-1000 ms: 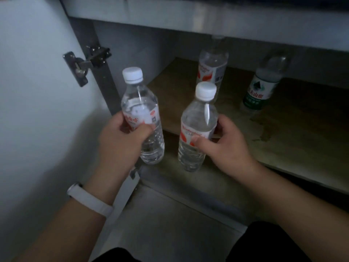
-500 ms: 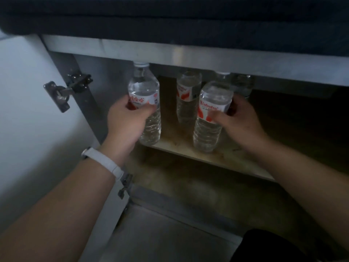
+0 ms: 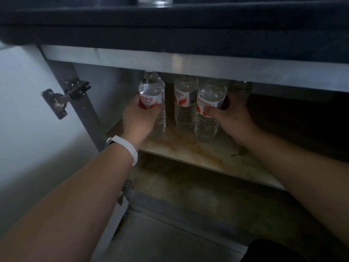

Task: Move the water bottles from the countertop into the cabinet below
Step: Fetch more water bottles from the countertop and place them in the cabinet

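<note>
As left hand [image 3: 139, 118] grips left bottle [image 3: 152, 95], right hand [image 3: 233, 120] right bottle [image 3: 207, 110], back bottles [image 3: 186, 103] occupy shelf [image 3: 207, 155].

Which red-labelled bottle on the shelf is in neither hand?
The middle bottle, standing farther back between the other two. The left hand grips the left bottle and the right hand grips the right bottle.

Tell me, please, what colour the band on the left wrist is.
White; the wristband shows best in the head view.

Metal hinge [image 3: 62, 99] (upper left), white wristband [image 3: 126, 145]
</note>
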Available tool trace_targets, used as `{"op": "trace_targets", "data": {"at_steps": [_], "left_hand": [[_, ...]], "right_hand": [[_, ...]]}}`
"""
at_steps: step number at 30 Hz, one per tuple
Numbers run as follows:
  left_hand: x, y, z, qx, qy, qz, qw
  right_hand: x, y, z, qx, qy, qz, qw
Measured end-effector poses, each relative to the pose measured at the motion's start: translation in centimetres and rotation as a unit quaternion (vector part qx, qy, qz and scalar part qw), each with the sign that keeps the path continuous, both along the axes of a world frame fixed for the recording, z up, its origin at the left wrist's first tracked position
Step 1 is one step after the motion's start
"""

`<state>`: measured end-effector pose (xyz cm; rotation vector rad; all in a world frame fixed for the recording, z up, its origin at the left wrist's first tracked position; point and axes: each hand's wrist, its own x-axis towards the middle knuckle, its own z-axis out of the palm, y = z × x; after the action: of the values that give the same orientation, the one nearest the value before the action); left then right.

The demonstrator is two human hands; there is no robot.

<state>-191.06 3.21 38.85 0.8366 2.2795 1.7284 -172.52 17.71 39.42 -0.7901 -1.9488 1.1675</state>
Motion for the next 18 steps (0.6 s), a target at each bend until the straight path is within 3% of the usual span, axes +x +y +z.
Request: {"op": "trace_targets", "data": {"at_steps": [18], "left_hand": [[1.5,-2.5,-2.8,0.005,0.065,-0.039,0.997]], "right_hand": [[2.4,-1.8,-2.1,0.021,-0.057,0.028,0.998]]}}
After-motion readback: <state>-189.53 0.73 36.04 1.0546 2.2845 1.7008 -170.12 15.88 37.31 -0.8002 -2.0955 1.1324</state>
